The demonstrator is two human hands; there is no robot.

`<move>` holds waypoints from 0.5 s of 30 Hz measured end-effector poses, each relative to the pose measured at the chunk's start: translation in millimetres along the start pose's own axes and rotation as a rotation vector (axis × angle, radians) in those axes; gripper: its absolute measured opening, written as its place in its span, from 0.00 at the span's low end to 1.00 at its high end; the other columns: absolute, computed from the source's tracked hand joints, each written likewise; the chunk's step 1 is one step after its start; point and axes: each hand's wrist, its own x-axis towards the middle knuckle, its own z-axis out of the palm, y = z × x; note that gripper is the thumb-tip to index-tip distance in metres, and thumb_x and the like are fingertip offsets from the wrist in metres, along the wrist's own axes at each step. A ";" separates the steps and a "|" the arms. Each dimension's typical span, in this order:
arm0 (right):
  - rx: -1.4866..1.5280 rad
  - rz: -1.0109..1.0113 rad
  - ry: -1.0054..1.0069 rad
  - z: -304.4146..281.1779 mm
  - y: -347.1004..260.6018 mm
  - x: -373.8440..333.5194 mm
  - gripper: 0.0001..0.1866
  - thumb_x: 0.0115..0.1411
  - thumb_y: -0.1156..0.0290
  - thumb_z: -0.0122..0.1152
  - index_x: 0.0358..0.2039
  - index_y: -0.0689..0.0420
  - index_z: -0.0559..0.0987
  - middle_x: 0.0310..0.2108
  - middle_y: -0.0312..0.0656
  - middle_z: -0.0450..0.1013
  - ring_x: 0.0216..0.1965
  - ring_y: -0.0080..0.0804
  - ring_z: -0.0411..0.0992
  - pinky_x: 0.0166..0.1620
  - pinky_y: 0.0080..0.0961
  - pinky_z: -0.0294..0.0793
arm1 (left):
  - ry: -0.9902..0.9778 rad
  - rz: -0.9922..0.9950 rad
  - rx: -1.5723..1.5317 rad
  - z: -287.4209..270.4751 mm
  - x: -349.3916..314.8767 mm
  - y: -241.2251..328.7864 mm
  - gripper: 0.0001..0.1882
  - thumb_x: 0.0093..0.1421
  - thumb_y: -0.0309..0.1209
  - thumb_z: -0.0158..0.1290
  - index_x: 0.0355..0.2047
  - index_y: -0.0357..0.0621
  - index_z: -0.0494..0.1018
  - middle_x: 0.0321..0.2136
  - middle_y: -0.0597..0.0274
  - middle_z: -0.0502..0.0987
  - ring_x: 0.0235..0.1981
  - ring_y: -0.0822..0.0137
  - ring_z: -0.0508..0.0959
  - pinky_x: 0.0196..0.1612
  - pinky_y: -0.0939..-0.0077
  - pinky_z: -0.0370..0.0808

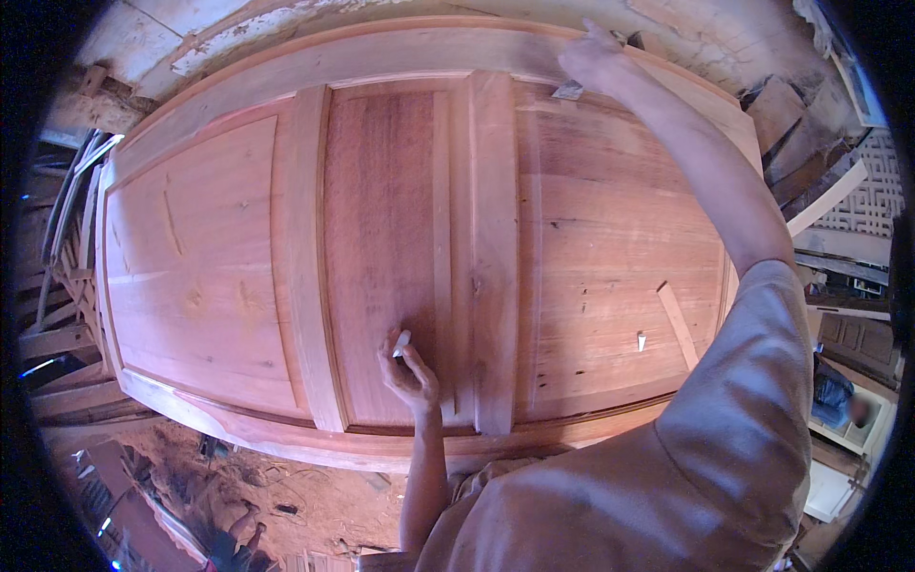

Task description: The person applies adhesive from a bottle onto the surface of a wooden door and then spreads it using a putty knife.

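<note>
A large panelled wooden door (493,248) lies flat in front of me, with raised panels between its rails. Low over the middle panel, my left hand (414,378) is closed on a small white piece (401,343), its kind unclear. My right arm reaches across to the far rail, where my right hand (599,63) is partly smeared by motion, so its grip is unclear. Just below those fingers is a small greyish flat piece (569,91); whether it is held does not show.
On the right panel lie a loose wood strip (678,325) and another small white piece (641,341). A narrow strip (442,248) runs along the middle panel. Timber is stacked at the left (71,338), with boards at the far right (777,110). Sawdust (324,510) covers the ground.
</note>
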 end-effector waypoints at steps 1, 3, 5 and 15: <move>0.002 -0.001 0.001 -1.9 -1.0 0.3 0.12 0.57 0.74 0.49 0.26 0.52 0.83 0.29 0.42 0.80 0.37 0.38 0.78 0.65 0.50 0.52 | 0.000 0.000 0.002 0.2 0.8 1.0 0.15 0.66 0.28 0.45 0.47 0.28 0.70 0.42 0.44 0.76 0.43 0.55 0.76 0.48 0.66 0.72; -0.025 0.003 -0.063 -6.2 -1.6 0.7 0.13 0.58 0.73 0.48 0.27 0.53 0.83 0.30 0.42 0.80 0.38 0.38 0.78 0.65 0.50 0.52 | -0.010 -0.033 -0.013 0.4 1.5 4.4 0.15 0.65 0.27 0.44 0.47 0.28 0.70 0.42 0.44 0.76 0.43 0.55 0.77 0.48 0.66 0.72; -0.030 0.003 -0.059 -10.3 -3.5 -2.0 0.13 0.58 0.73 0.48 0.27 0.53 0.83 0.30 0.42 0.80 0.38 0.38 0.78 0.65 0.50 0.52 | -0.018 -0.024 0.002 -0.4 2.4 7.6 0.15 0.65 0.27 0.45 0.47 0.28 0.70 0.42 0.44 0.76 0.43 0.55 0.77 0.48 0.66 0.73; 0.001 0.064 -0.016 -0.6 -4.8 2.7 0.13 0.56 0.71 0.50 0.28 0.48 0.85 0.32 0.39 0.81 0.41 0.33 0.78 0.65 0.46 0.53 | 0.008 0.002 -0.017 0.8 2.1 3.0 0.16 0.65 0.29 0.46 0.47 0.27 0.70 0.41 0.43 0.76 0.43 0.54 0.77 0.47 0.65 0.73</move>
